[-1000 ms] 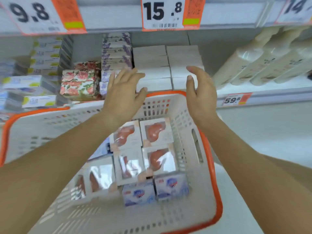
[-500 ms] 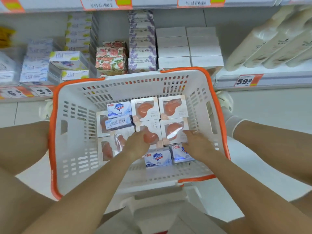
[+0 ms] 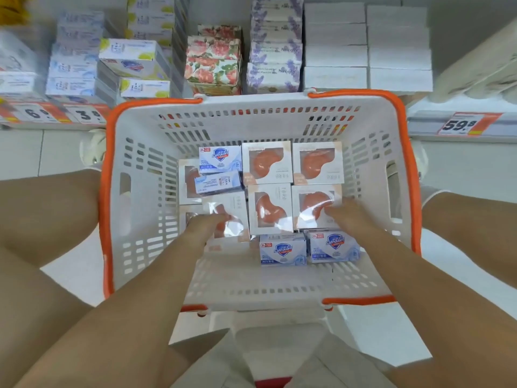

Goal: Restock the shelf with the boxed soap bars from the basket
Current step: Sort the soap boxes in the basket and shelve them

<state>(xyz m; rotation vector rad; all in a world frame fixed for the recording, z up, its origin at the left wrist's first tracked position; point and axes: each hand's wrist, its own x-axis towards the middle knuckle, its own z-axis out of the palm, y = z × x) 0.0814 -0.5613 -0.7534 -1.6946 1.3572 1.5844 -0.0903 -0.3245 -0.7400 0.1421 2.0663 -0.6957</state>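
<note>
Slotted plastic basket (image 3: 145,197): left hand (image 3: 205,224), right hand (image 3: 347,217) each gripping glossy windowed soap box.

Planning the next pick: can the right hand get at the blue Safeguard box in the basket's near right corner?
Probably yes. The blue Safeguard box lies uncovered just beside the right hand, which rests on a windowed soap box; nothing sits on top of it.

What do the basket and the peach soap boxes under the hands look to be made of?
The basket looks like rigid molded plastic: matte white walls pierced by regular slots, with an orange rim. The peach soap boxes look like thin white cardboard with a clear film window; the glare on the one under the right hand suggests glossy plastic film. The left hand touches another.
</note>
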